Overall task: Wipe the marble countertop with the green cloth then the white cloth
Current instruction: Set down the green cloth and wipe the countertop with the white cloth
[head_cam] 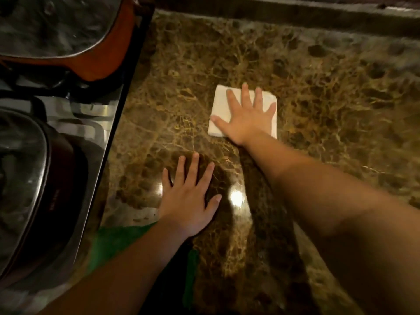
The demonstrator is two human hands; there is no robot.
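Note:
A folded white cloth (221,103) lies flat on the brown marble countertop (329,92), near its middle. My right hand (246,119) presses down on the cloth with fingers spread, covering much of it. My left hand (188,201) rests flat on the bare marble, closer to me, fingers apart and holding nothing. A green cloth (113,242) lies at the near left by the stove edge, partly hidden under my left forearm.
A steel stovetop (100,114) runs along the left with an orange pot with a glass lid (100,62) at the back and a dark lidded pot (34,178) in front. A raised ledge (272,14) borders the far edge of the counter.

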